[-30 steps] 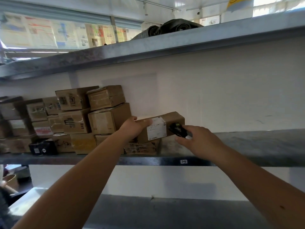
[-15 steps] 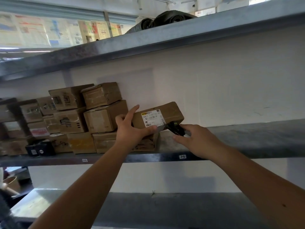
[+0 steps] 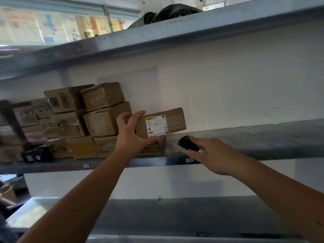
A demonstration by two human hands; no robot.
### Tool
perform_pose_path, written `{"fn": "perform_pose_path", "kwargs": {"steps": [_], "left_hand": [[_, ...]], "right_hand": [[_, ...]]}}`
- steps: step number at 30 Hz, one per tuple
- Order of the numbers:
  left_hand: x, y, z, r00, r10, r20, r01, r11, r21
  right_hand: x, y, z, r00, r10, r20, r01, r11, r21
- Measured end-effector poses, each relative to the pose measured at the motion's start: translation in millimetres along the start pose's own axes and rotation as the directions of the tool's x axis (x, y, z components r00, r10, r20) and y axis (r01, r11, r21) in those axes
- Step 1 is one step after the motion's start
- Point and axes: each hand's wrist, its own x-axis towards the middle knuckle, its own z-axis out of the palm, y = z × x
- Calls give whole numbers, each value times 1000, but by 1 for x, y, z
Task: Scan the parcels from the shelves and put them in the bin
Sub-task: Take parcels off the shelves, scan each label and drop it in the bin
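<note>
We see a brown cardboard parcel (image 3: pixel 172 120) bearing a white label (image 3: pixel 156 125) with black print and a yellow mark; the scanner (image 3: pixel 187 144) is black; the shelf (image 3: pixel 263 139) is grey metal.

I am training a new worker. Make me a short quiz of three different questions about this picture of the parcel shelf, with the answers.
1. True or false: the left hand grips the parcel with its white label turned toward the camera.
2. What does the right hand hold? A) a roll of tape B) a black scanner C) a pen
3. Fill in: the held parcel is to the ___ of the stacked boxes on the shelf.

Key: 1 true; 2 B; 3 right.
</note>
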Motion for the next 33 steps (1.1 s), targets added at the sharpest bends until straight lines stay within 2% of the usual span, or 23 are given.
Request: {"fn": "perform_pose_path", "kwargs": {"steps": [5, 9, 15, 25, 28, 33], "left_hand": [[-3, -6, 4, 996, 85, -33, -83, 995, 55], [-5, -7, 9, 994, 98, -54, -95, 994, 52], [-9, -8, 11, 991, 107, -75, -102, 993, 64], [-9, 0, 7, 992, 119, -39, -112, 981, 156], [-12, -2, 8, 985, 166, -50, -156, 974, 167], [-11, 7, 3, 997, 71, -3, -69, 980, 185]], "right_hand": [[-18, 2, 8, 1000, -5, 21, 6, 997, -75], [-29, -2, 16, 1000, -11, 8, 12, 993, -118], [-46, -2, 17, 1000, -18, 6, 19, 999, -43], [-70, -9, 10, 994, 27, 102, -10, 986, -166], [-75, -7, 12, 995, 23, 101, -2, 979, -204], [-85, -3, 13, 997, 30, 71, -15, 979, -205]]}}
